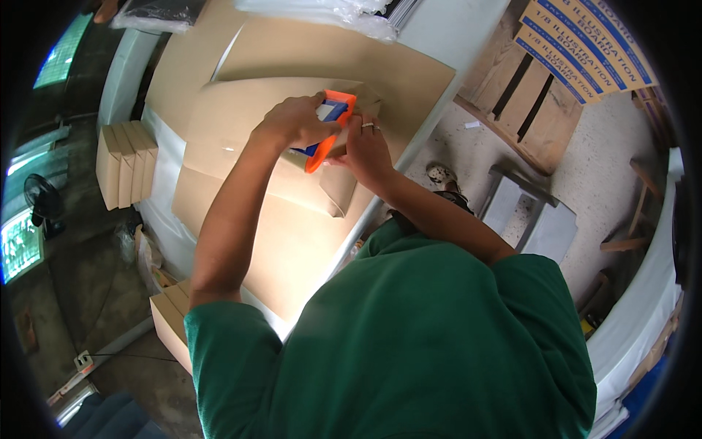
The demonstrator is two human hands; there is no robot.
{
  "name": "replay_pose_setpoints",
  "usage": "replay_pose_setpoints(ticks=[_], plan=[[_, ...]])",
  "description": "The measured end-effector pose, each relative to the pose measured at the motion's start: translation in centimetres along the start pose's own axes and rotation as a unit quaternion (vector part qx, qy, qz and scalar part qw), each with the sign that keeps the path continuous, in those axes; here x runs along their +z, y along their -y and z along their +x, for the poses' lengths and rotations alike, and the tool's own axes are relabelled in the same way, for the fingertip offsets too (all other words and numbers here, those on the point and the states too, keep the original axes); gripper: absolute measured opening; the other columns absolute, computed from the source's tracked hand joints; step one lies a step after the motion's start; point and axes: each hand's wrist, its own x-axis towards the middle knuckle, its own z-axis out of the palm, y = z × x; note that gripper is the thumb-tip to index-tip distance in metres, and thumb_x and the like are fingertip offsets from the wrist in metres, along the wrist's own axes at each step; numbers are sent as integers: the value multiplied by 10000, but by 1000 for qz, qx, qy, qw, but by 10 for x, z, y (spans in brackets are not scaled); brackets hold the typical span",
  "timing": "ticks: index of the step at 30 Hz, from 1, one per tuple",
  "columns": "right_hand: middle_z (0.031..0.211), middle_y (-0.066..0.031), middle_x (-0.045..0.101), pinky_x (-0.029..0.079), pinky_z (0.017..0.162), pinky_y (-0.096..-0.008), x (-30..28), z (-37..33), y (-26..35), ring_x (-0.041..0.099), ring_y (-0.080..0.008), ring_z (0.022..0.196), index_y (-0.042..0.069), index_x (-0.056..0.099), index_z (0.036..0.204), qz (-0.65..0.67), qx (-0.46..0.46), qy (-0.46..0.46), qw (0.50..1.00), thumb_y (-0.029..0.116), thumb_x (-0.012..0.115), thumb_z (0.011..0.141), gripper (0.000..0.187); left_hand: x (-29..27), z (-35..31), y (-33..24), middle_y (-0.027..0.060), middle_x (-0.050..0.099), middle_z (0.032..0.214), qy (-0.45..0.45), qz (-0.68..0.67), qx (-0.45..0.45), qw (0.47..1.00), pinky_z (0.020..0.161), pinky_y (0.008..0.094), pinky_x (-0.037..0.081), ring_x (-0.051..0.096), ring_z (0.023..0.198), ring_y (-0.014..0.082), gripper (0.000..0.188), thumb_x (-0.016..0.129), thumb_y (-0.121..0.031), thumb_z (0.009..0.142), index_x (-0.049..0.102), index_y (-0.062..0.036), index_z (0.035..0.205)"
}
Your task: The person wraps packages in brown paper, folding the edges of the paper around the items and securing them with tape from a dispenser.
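On the table in front of me lies a package wrapped in brown paper (274, 95), with folded flaps at its right end. My left hand (292, 121) is closed around an orange and blue tool that looks like a tape dispenser (317, 158), held against that right end. Close beside it, my right hand (369, 152) has its bent fingers pressed together on the folded paper; a ring is on one finger. A loose triangular flap (341, 192) hangs below my right hand. Its fingertips are partly hidden behind the dispenser.
Large brown paper sheets (270, 234) spread beneath the package. Wrapped bundles (126, 167) stand left of the table, with more (172, 322) nearer me. Clear plastic (322, 11) lies at the far edge. To the right are a grey stool (526, 212), a wooden pallet (504, 95) and printed boards (585, 47).
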Motion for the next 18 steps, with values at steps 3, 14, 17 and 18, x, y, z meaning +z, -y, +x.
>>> replay_pose_setpoints(ticks=[3,14,17,18], plan=[[1103,-231,456,436,894,-406,1,1,0,476,-392,1055,-92,325,1180,-4,-22,-21,1000,386,846,494,985,3,-15,13,215,606,1083,41,0,-2,999,850,347,464,607,958,317,806,633,-407,663,386,-88,1360],[1187,-218,408,431,886,-415,0,7,-9,437,-408,1037,82,482,1258,-62,-59,23,996,488,798,522,898,8,-35,19,174,634,1029,78,-17,-32,996,806,329,485,626,881,285,707,630,-383,666,476,-123,1305],[1193,-228,411,416,907,-434,3,11,-14,450,-421,1046,52,477,1250,-62,-74,38,995,511,804,487,949,7,-20,16,165,641,970,80,12,-34,996,771,339,488,627,846,275,630,645,-396,659,564,-118,1219],[1192,-232,413,409,917,-441,5,11,-15,455,-426,1051,44,466,1256,-59,-78,44,994,516,810,469,980,5,-16,12,162,642,959,86,25,-43,995,764,341,488,627,838,271,613,649,-398,656,582,-113,1195]])
